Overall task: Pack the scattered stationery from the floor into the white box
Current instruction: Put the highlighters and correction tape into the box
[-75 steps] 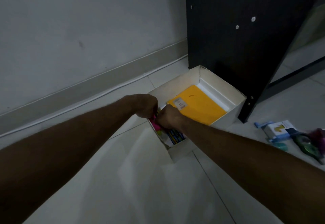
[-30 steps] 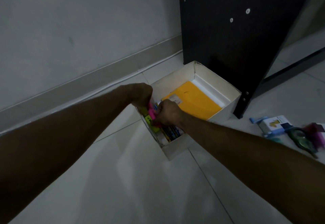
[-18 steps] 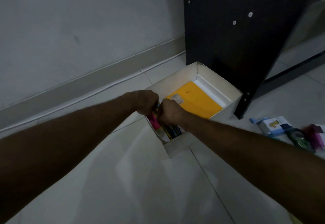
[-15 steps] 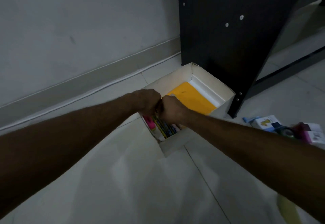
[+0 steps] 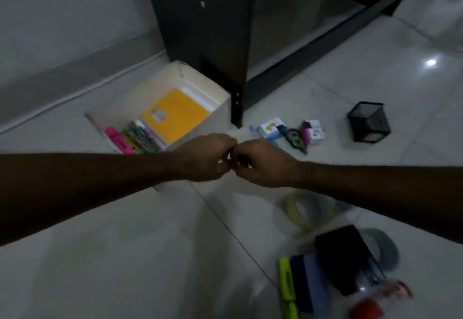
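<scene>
White box [image 5: 220,98] sits far left against the dark cabinet [image 5: 200,30], part-filled: pink highlighter [image 5: 117,139], a row of pens [image 5: 141,139], yellow notebook [image 5: 175,114].

Left hand [image 5: 205,158] and right hand [image 5: 263,163] meet knuckle to knuckle over the box's near-right corner, fingers curled in. Can't tell if they pinch anything; nothing shows between them.

Right of the box on the floor: small cartons and a tape dispenser [image 5: 290,132], then a black mesh cup [image 5: 369,125]. Nearer: clear tape roll [image 5: 307,209], green highlighter [image 5: 286,281], a black block [image 5: 342,258], something red [image 5: 365,308], all blurred.

Risks:
- Forearms hide the box's near wall, so a careless reach could clip it and skid the box.
- Dim light and a glossy floor make the clear tape easy to miss.
- The upright pens could topple if bulky items land on them.
</scene>
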Tool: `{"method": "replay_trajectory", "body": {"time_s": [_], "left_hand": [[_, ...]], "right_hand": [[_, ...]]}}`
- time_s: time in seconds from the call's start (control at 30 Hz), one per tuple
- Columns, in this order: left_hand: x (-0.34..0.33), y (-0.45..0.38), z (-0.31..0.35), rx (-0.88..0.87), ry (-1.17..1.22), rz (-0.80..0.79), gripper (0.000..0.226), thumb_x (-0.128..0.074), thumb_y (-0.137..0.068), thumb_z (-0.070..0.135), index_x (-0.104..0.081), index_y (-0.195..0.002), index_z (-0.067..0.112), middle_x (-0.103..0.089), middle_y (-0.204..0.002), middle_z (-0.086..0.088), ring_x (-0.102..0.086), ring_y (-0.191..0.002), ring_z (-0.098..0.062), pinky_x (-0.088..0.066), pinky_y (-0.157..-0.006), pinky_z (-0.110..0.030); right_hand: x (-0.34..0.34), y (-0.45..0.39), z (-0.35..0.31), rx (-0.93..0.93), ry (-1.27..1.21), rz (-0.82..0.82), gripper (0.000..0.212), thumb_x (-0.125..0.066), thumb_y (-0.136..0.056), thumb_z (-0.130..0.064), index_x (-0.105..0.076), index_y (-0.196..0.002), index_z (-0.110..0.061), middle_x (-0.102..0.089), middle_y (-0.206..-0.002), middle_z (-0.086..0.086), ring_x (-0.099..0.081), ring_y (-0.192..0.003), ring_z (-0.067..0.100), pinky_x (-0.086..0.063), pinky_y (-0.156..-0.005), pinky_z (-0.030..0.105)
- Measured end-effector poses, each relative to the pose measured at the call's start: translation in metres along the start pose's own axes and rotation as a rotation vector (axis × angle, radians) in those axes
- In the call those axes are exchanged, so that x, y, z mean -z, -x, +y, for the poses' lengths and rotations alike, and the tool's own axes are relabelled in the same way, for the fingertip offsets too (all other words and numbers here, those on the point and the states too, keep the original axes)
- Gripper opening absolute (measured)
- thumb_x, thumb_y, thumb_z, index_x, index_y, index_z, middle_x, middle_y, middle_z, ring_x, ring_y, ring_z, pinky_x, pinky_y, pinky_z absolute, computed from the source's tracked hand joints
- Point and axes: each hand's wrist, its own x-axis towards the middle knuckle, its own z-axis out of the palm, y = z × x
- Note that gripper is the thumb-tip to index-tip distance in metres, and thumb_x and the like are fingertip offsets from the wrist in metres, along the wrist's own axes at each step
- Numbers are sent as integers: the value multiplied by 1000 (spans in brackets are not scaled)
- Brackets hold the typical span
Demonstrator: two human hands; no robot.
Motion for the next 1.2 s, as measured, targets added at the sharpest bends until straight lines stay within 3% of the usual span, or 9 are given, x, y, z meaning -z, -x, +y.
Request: {"method": "replay_trajectory", "body": {"time_s": [0.13,0.27,0.43,0.67,0.87,0.97,1.03,1.13,1.2], "left_hand": [[-62,-2,43,-189,41,-164,21,-64,-87,32,-58,-99,16,-58,-94,-1,-52,-82,-17,-36,-71,-24],[-117,8,75,-446,84,-318,27,-65,-88,33,-61,-109,16,-60,-114,-5,-56,-100,-22,-49,-80,-33],[-154,22,112,-797,-132,-292,57,-76,-75,40,-51,-124,23,-53,-126,-2,-46,-102,-21,-46,-73,-30],[-167,19,112,-916,-328,-260,18,-66,-86,26,-63,-103,22,-63,-113,0,-59,-94,-21,-46,-60,-32],[-138,8,82,-692,-200,-398,18,-60,-92,25,-58,-106,14,-59,-106,-8,-60,-86,-25,-54,-68,-38],[-117,3,62,-480,-131,-475,27,-45,-99,29,-50,-123,15,-57,-114,-7,-57,-99,-23,-50,-85,-39],[-100,-4,52,-371,-99,-505,24,-44,-99,28,-44,-123,22,-56,-110,-2,-56,-94,-19,-49,-83,-36],[-81,-19,40,-173,-17,-431,28,-45,-99,28,-37,-125,29,-55,-100,7,-56,-79,-12,-47,-72,-31],[-76,-31,30,-87,13,-328,46,-42,-99,33,-27,-142,28,-57,-115,6,-61,-90,-14,-50,-78,-29]], "right_hand": [[-7,82,14,-31,50,-264,12,-61,-87,-28,-68,-86,-18,-66,-76,-4,-63,-69,16,-50,-64,31],[-13,146,20,16,99,-499,24,-59,-91,-37,-70,-89,-16,-69,-90,4,-66,-82,24,-53,-70,36],[-29,190,14,0,299,-559,55,-50,-80,-76,-64,-89,-24,-63,-82,-1,-52,-78,19,-40,-69,32],[-46,188,-2,-109,458,-587,56,-52,-80,-72,-65,-106,-24,-62,-106,3,-46,-102,26,-37,-87,42],[-42,174,7,-179,283,-511,49,-54,-84,-65,-63,-99,-19,-65,-96,3,-54,-93,23,-46,-80,38],[-34,161,13,-244,91,-371,41,-58,-87,-53,-68,-100,-16,-69,-94,2,-61,-87,20,-53,-77,38],[-24,145,19,-295,9,-242,35,-55,-88,-50,-70,-95,-18,-70,-88,-2,-62,-80,14,-53,-74,36],[-5,115,38,-337,5,-68,26,-58,-91,-41,-71,-89,-18,-70,-83,-4,-58,-67,7,-46,-63,26],[7,95,55,-386,-21,25,23,-61,-92,-36,-72,-89,-16,-71,-82,-2,-57,-62,4,-46,-60,25]]}}
